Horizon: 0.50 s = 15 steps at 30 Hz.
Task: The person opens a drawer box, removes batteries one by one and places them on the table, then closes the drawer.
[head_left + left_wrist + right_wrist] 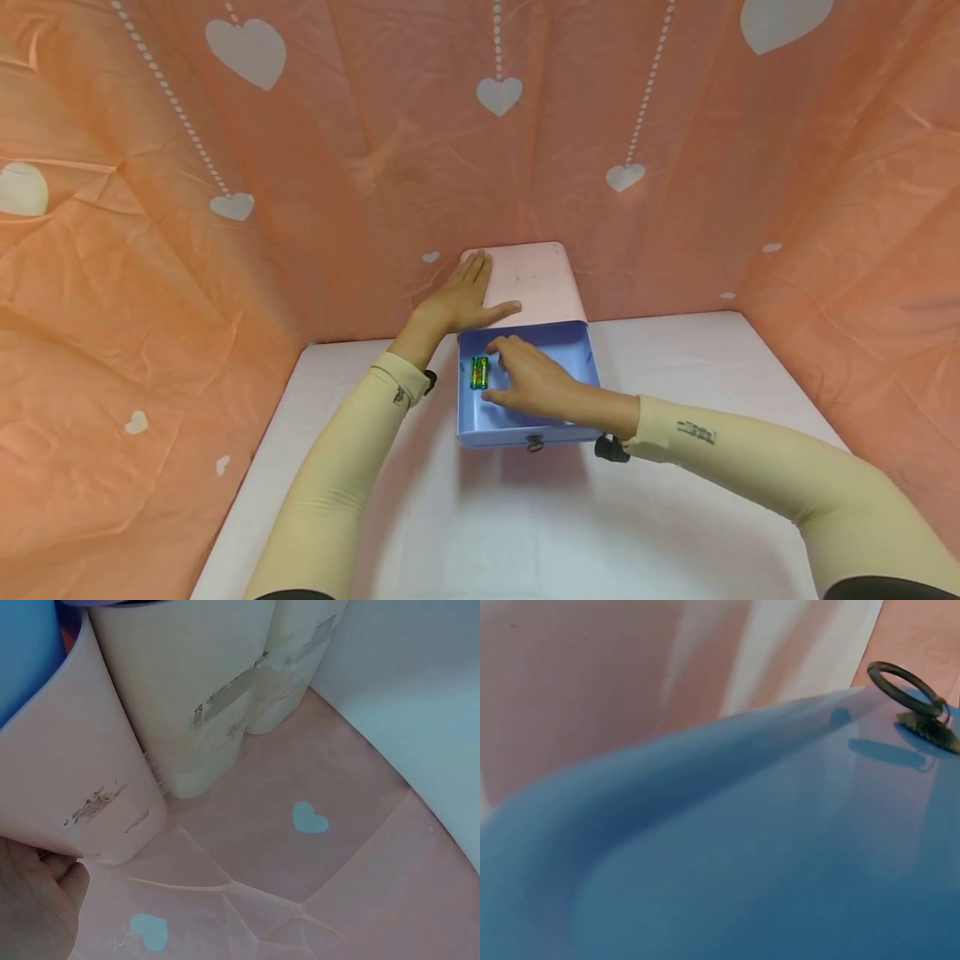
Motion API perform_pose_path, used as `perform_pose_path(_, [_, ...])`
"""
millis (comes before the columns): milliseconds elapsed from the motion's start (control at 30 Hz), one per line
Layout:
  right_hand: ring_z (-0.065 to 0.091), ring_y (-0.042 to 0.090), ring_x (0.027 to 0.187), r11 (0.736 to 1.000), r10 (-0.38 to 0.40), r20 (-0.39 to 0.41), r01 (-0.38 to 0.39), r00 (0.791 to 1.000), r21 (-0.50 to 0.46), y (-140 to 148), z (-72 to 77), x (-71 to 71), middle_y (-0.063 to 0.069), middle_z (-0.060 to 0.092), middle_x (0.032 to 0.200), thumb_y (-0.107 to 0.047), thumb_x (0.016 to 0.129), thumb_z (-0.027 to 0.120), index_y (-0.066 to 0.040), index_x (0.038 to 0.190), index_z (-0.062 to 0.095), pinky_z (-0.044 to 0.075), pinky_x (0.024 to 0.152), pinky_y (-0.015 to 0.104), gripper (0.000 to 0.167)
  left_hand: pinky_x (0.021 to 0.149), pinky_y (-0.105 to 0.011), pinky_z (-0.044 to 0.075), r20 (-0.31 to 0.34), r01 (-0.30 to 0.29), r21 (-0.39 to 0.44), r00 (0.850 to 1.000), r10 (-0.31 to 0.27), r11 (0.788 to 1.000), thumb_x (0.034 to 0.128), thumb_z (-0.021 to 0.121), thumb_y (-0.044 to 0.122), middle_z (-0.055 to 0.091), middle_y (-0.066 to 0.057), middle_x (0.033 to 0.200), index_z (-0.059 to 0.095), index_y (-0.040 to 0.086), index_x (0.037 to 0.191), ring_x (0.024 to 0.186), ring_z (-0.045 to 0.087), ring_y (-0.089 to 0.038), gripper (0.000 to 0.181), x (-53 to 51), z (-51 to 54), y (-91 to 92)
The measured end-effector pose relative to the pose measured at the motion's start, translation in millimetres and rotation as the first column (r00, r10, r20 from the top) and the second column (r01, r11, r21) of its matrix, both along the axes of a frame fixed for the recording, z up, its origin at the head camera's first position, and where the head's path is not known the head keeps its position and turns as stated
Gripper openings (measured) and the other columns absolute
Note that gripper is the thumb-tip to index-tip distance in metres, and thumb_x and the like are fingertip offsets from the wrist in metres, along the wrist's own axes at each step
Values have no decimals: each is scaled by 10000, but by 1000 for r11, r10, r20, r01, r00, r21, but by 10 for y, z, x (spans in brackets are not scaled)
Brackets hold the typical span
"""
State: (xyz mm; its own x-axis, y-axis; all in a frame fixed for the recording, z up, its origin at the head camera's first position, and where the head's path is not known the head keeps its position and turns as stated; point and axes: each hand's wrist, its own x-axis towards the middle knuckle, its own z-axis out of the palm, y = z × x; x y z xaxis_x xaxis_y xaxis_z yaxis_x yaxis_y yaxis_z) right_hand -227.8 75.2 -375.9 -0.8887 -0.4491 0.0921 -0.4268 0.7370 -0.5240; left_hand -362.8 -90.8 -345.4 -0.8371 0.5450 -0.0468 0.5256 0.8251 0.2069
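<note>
A small pink drawer box [534, 283] stands against the back cloth, its blue drawer [469, 421] pulled out toward me. Two green-and-gold batteries [479, 372] lie side by side in the left part of the drawer. My left hand [461, 302] rests on the left of the box's top, fingers straight and thumb spread. Over the drawer is my right hand [536, 379], palm down, with thumb and fingers apart beside the batteries and nothing held. A dark ring pull [535, 444] hangs on the drawer front; the right wrist view shows this ring [906, 688] close up.
A white table [675, 517] lies under the box. Orange-pink cloth [375, 167] with white hearts hangs behind and on both sides. In the left wrist view, cream rounded forms [187, 697] stand beside the pink wall [82, 772].
</note>
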Motion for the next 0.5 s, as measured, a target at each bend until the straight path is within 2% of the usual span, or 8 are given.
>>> perform_pose_path(500, [638,241,1048,1000,14,-54,-14,998,7,-42,-102,-52,131,644,1165,-244,925,870,26,1411,594,568,946,430,620,1339,-409,-9,-5,2,-6,1000,-2,1000,1031,453,734,-97,-187,1791,-42,-6,1702,1659,-119,-297,1115,-2,3,-2])
